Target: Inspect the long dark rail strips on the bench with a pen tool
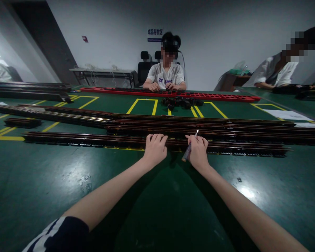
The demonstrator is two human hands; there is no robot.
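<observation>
A long dark slotted strip (81, 138) lies crosswise on the green table in front of me. My left hand (155, 151) is over its middle, fingers bent and gripping it. To the right, my right hand (199, 151) is closed around a slim pen-like tool (187, 152), whose pale tip points up past the fingers. This hand also rests against the same strip. The tool's exact kind is too small to tell. Behind the strip runs a bundle of similar dark strips (238, 130).
More strips (63, 116) lie at the left, with a short dark piece (23, 122). Farther back are black parts (182, 102) and a long red frame (220, 96), where a person (168, 75) works. Another person (275, 71) is at the right. Paper sheets (288, 114) lie there.
</observation>
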